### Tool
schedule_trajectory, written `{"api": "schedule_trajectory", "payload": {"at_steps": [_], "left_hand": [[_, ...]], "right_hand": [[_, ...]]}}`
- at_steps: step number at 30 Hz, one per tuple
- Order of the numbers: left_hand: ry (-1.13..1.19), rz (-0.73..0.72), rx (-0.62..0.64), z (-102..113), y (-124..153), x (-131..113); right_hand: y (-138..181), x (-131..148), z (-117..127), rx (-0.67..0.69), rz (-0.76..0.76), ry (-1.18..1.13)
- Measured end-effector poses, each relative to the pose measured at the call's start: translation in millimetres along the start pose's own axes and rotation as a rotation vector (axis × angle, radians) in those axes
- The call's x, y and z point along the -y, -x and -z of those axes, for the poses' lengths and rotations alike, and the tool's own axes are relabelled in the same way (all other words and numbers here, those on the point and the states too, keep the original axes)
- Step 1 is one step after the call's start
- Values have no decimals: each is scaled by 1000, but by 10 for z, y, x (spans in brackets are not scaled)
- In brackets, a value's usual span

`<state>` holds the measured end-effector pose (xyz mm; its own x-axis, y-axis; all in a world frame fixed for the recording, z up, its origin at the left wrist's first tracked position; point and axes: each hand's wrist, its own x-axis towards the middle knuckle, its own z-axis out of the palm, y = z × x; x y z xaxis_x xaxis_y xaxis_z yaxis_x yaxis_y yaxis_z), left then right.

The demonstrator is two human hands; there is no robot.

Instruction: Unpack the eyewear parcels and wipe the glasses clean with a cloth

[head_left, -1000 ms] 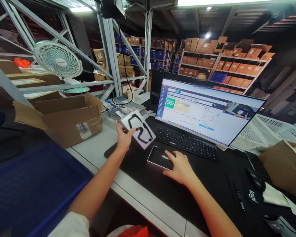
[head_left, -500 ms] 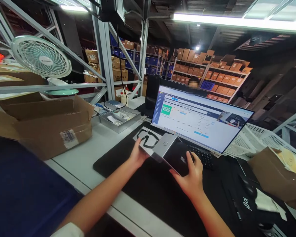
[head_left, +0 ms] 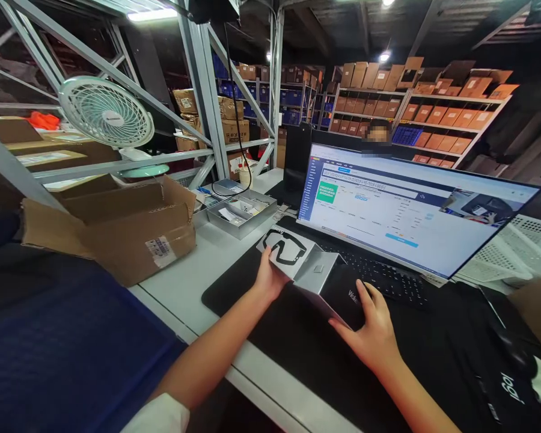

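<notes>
My left hand (head_left: pixel 268 278) grips the near edge of a white sleeve (head_left: pixel 290 251) printed with a black glasses outline. My right hand (head_left: pixel 372 328) is closed on the end of a black box (head_left: pixel 345 293) with white lettering. The box's grey side (head_left: pixel 318 272) shows where it meets the sleeve. Both are held tilted just above the black desk mat (head_left: pixel 297 349), in front of the keyboard (head_left: pixel 383 278) and the lit monitor (head_left: pixel 408 207).
An open cardboard box (head_left: pixel 130 225) sits at left, with a metal tray (head_left: pixel 241 213) of small parts behind it. A white fan (head_left: pixel 106 113) is clamped to the steel rack. A blue bin (head_left: pixel 67 355) is near left, a black mouse (head_left: pixel 516 355) at right. A person sits behind the monitor.
A second ago my left hand held the sleeve up alone and my right rested on the box on the mat. Now both hands hold box and sleeve together.
</notes>
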<state>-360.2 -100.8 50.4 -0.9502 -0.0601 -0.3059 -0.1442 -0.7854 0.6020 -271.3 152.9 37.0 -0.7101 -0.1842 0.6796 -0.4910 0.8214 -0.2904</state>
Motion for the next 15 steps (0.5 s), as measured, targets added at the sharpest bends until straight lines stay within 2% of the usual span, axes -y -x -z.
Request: {"api": "schedule_trajectory", "payload": {"at_steps": [4, 7, 11, 15], "left_hand": [[-88, -137, -35, 91, -116, -56], [-175, -388, -91, 184, -205, -198], [-382, -720, -184, 339, -314, -407], [-663, -806, -202, 484, -426, -456]], "right_hand": [[-45, -44, 115, 146, 86, -20], [-52, -28, 174, 325, 148, -41], [-49, 127, 201, 569, 142, -93], [-59, 307, 221, 723, 146, -103]]}}
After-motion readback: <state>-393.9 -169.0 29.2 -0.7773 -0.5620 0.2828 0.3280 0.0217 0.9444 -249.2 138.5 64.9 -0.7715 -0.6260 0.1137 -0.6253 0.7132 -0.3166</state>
